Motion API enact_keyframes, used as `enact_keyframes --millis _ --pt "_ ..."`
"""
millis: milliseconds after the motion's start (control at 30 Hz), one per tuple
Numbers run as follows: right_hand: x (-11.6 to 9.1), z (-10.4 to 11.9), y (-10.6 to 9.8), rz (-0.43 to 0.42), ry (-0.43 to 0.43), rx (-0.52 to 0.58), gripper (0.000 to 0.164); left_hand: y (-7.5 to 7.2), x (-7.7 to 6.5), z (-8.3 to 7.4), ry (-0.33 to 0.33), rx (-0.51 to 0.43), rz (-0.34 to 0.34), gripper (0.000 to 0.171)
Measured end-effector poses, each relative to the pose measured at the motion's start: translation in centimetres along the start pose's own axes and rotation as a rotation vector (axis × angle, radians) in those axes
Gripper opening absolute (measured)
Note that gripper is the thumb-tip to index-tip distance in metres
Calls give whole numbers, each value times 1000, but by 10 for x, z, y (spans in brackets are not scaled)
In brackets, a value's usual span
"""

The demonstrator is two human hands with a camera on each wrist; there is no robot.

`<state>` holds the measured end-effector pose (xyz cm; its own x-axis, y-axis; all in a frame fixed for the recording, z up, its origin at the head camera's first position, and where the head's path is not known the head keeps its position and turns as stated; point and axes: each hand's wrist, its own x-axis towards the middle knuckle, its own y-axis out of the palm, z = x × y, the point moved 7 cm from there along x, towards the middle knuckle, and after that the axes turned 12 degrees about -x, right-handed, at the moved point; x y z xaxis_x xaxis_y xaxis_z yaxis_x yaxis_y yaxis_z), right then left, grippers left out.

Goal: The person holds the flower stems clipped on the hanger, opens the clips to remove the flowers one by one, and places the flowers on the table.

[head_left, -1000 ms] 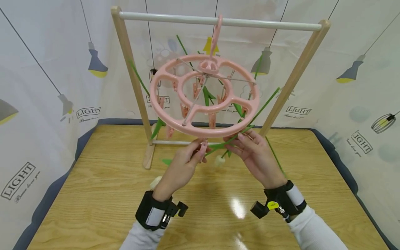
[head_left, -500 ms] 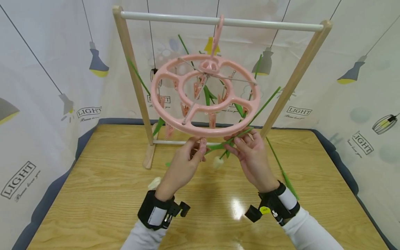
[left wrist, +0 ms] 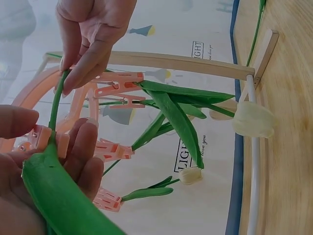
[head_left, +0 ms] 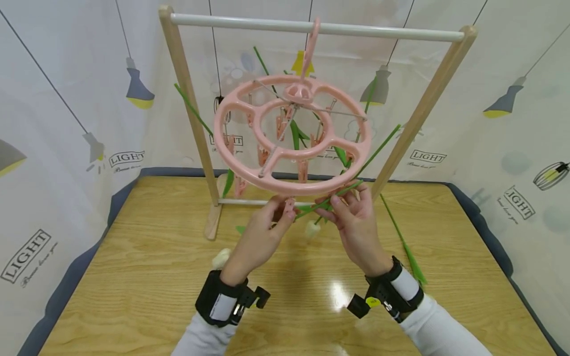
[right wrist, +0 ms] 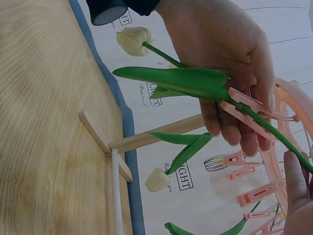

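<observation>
My left hand (head_left: 260,236) pinches a pink clothespin (right wrist: 249,113) below the front rim of a round pink hanger (head_left: 294,187). The stem (left wrist: 57,100) of an artificial white tulip passes between that clothespin's jaws. Farther along the same stem, my right hand (head_left: 359,232) pinches it between thumb and fingers. Beside the left hand, in the right wrist view, are the tulip's broad green leaf (right wrist: 171,81) and white bloom (right wrist: 133,41). Other clothespins on the hanger hold tulips bloom-down, such as the white bloom (left wrist: 253,120) in the left wrist view.
The hanger's hook (head_left: 310,47) hangs from the white bar (head_left: 378,31) of a wooden stand (head_left: 420,109). On the wooden table (head_left: 289,306), another green-stemmed flower (head_left: 407,252) lies to the right. A patterned cloth (head_left: 512,148) encloses the table's back and sides.
My right hand has shifted slightly left with the stem, uncovering more of the flower on the right. The left hand stays nearly in place, still pinching the clothespin.
</observation>
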<state>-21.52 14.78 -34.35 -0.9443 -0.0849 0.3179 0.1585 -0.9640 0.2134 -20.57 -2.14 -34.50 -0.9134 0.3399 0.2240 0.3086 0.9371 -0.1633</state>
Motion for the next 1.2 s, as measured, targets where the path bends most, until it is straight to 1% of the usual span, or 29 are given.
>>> enact_keyframes --millis 133,300,367,500,633,767,967,1100,1200 --pt "0 0 0 15 -12 1 32 0 1 0 14 -2 3 34" --pt "-1 1 2 26 -25 -1 30 -5 0 -1 46 -23 -74 29" --pt "-1 2 3 24 -28 -3 30 -6 0 0 45 -39 -108 29" --pt "-1 4 4 29 -62 6 36 -7 0 1 49 -56 -130 32" --pt "-3 5 7 47 -118 -15 43 -7 0 1 45 -43 -134 32" --pt "-4 8 12 66 -155 -49 44 -7 0 1 38 -30 -123 30" --pt "-3 12 17 76 -168 -65 43 -5 -1 1 55 -10 -81 27" --pt "-3 14 18 83 -188 -81 43 -7 0 0 70 -38 -82 28" --pt "-3 14 18 86 -190 -86 42 -8 1 0 77 -37 -89 27"
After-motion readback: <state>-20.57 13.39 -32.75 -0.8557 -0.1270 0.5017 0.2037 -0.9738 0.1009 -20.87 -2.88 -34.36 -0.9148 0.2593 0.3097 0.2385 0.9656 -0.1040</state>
